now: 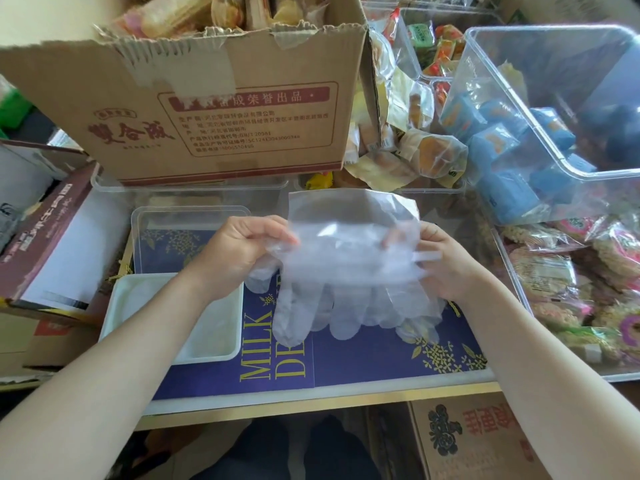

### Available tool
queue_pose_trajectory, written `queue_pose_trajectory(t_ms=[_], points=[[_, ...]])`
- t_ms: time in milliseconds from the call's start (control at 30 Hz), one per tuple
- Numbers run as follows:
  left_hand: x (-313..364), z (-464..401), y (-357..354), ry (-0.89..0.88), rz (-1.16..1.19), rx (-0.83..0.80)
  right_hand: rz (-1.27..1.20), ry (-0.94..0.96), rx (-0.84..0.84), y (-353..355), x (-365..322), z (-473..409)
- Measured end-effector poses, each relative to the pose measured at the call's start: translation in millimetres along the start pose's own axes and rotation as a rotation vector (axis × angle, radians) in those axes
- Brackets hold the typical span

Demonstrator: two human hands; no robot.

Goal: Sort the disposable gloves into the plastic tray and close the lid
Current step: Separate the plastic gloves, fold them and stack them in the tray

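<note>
Left hand (239,251) and right hand (446,261) pinch clear disposable gloves (346,271).

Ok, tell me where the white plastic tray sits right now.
In the head view, the white plastic tray lies lower left on the blue gift box, under the left forearm, just in front of the clear lid.

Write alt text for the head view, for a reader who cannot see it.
Both hands, left hand and right hand, hold a bunch of clear disposable gloves above a blue box. A white tray and its clear lid lie to the left, with snack packets behind.
</note>
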State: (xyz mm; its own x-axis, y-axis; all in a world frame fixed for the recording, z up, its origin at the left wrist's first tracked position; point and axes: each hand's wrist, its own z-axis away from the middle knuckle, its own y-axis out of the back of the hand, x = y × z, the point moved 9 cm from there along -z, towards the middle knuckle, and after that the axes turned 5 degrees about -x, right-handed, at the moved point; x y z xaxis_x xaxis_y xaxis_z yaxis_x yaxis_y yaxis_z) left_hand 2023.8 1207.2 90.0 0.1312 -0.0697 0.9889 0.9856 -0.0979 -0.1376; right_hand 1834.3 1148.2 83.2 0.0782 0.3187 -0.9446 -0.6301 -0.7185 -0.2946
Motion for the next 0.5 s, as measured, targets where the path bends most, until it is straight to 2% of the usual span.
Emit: queue_pose_trajectory(t_ms=[100, 167, 200, 300, 367, 500], points=[[0, 2, 1, 0.029, -0.078, -0.082, 0.032, 0.001, 0.018, 4, -4, 1], [5, 4, -1, 0.023, -0.209, -0.138, 0.028, -0.020, 0.037, 3, -4, 3], [8, 4, -1, -0.002, -0.278, -0.137, 0.104, -0.016, 0.046, 3, -6, 4], [9, 5, 9, -0.016, -0.439, 0.035, 0.461, -0.016, 0.058, 1, -7, 3], [10, 7, 17, -0.041, -0.485, 0.167, 0.537, -0.053, 0.078, -1, -4, 2], [13, 9, 24, -0.132, -0.619, 0.318, 0.740, -0.054, 0.263, 3, -5, 2]])
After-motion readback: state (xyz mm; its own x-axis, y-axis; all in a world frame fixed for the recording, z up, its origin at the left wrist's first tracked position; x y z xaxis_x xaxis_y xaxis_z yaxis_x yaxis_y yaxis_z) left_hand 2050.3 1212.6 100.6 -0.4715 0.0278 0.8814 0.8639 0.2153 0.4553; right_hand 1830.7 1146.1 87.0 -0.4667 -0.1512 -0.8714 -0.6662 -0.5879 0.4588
